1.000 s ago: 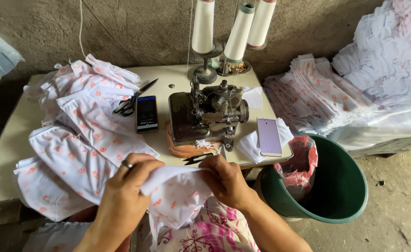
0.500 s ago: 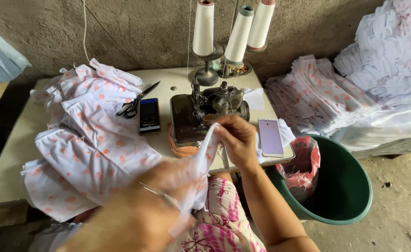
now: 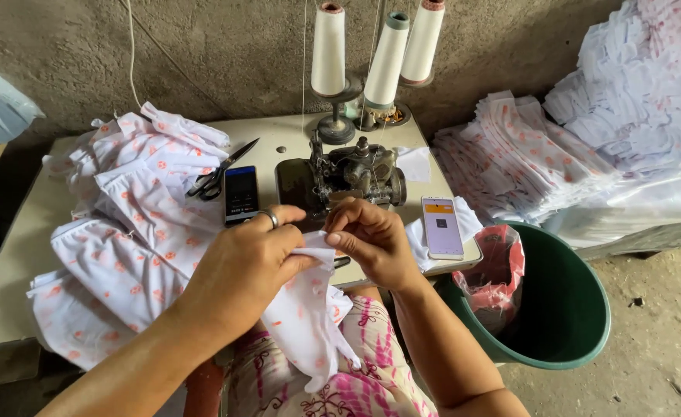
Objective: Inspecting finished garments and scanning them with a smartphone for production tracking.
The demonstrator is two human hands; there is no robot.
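Observation:
My left hand (image 3: 241, 270), with a ring on one finger, and my right hand (image 3: 371, 241) both pinch the top edge of a white cloth piece with orange spots (image 3: 307, 320). The cloth hangs down over my lap, just in front of a dark sewing machine (image 3: 348, 174) on the pale table (image 3: 16, 262). Both hands are close together, raised above the table's front edge.
A heap of the same spotted cloth (image 3: 132, 224) covers the table's left. Black scissors (image 3: 218, 176), a dark phone (image 3: 241, 194) and a lit phone (image 3: 441, 226) lie near the machine. Three thread cones (image 3: 377, 54) stand behind. A green bucket (image 3: 564, 309) and stacked cloth (image 3: 526, 158) are at right.
The hands lifted the cloth piece from my lap and came together at its top edge. The left hand, blurred and low a moment ago, now holds steady beside the right.

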